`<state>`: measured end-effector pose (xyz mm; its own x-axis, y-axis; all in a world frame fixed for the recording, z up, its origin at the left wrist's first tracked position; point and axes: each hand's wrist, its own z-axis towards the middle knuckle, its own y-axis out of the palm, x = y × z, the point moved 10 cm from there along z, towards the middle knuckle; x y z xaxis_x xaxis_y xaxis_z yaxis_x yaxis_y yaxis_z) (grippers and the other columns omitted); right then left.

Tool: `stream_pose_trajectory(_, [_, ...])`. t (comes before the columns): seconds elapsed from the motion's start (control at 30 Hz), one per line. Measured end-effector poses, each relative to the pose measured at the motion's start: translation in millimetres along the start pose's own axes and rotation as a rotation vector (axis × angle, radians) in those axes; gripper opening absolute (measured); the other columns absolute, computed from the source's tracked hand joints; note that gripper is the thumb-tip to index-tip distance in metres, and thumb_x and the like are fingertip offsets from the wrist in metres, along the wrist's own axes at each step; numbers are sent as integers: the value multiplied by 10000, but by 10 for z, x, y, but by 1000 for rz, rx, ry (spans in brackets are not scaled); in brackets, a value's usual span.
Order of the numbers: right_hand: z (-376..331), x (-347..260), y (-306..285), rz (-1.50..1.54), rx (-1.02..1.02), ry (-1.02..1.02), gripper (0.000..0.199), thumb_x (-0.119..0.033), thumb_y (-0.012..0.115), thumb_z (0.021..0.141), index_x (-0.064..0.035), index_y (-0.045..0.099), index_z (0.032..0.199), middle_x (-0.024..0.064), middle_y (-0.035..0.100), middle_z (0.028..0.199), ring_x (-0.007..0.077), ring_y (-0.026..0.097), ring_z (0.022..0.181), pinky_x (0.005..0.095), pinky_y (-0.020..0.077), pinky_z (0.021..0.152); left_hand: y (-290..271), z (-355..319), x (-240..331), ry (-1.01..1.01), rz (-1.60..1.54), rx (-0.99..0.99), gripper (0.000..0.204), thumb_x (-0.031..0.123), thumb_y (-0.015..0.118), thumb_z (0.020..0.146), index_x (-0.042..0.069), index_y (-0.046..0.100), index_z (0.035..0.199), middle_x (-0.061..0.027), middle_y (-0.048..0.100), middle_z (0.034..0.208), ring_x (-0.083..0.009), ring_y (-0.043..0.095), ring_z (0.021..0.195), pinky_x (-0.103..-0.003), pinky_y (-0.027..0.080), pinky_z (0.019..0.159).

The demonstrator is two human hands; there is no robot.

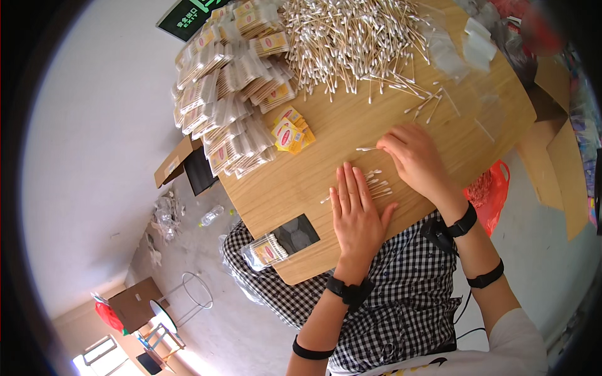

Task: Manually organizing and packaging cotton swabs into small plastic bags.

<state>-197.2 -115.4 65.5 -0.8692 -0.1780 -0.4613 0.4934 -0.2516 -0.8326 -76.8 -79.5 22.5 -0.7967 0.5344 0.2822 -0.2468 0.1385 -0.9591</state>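
My left hand lies flat, fingers together, on the round wooden table. It rests beside a small row of cotton swabs lined up on the wood. My right hand is just beyond that row, fingertips pinching one cotton swab that lies on the table. A big loose heap of cotton swabs covers the far part of the table. Several stray swabs lie between the heap and my right hand.
Stacks of packed swab bags with yellow-red labels fill the table's left side, loose yellow labels beside them. Empty clear bags lie far right. One filled bag sits on my checked lap. Cardboard and a red bag are on the floor.
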Motion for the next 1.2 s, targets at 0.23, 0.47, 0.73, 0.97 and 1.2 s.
stream_pose_trajectory(0.23, [53, -352, 321, 318, -101, -75, 147, -16, 636, 802, -57, 634, 944, 71, 661, 872, 260, 606, 879, 383, 456, 861, 7, -48, -48, -46, -86, 61, 955, 562, 552, 905, -120, 208, 1478, -303, 198, 1557, -410, 176, 1470, -534, 174, 1172])
stream_pose_trajectory(0.47, [-356, 287, 34, 621, 321, 412, 175, 19, 551, 911, -43, 630, 1055, 69, 690, 937, 244, 636, 869, 345, 461, 845, -9, 167, 16, -9, 57, -1, 984, 627, 502, 897, -123, 228, 1471, -290, 227, 1552, -387, 181, 1474, -510, 178, 1179])
stream_pose_trajectory(0.73, [-386, 146, -104, 368, 353, 321, 207, 29, 542, 907, -49, 629, 1078, 75, 675, 978, 243, 606, 897, 353, 441, 857, -60, 439, -107, 32, 107, 57, 978, 625, 487, 904, -128, 225, 1470, -277, 242, 1552, -369, 200, 1470, -480, 184, 1186])
stream_pose_trajectory(0.97, [-397, -16, -30, 298, 291, 206, 295, 59, 542, 861, -52, 614, 1124, 102, 641, 1011, 296, 573, 917, 400, 439, 849, 13, 73, 0, 19, 62, -16, 987, 634, 501, 892, -116, 230, 1474, -283, 228, 1555, -379, 196, 1470, -487, 177, 1186])
stream_pose_trajectory(1.2, [-395, -26, -40, 289, 293, 204, 307, 71, 539, 857, -45, 606, 1133, 107, 630, 1000, 298, 571, 913, 399, 441, 842, -139, -45, -32, -38, 11, 50, 1015, 656, 505, 879, -124, 235, 1468, -289, 218, 1556, -400, 183, 1470, -509, 181, 1179])
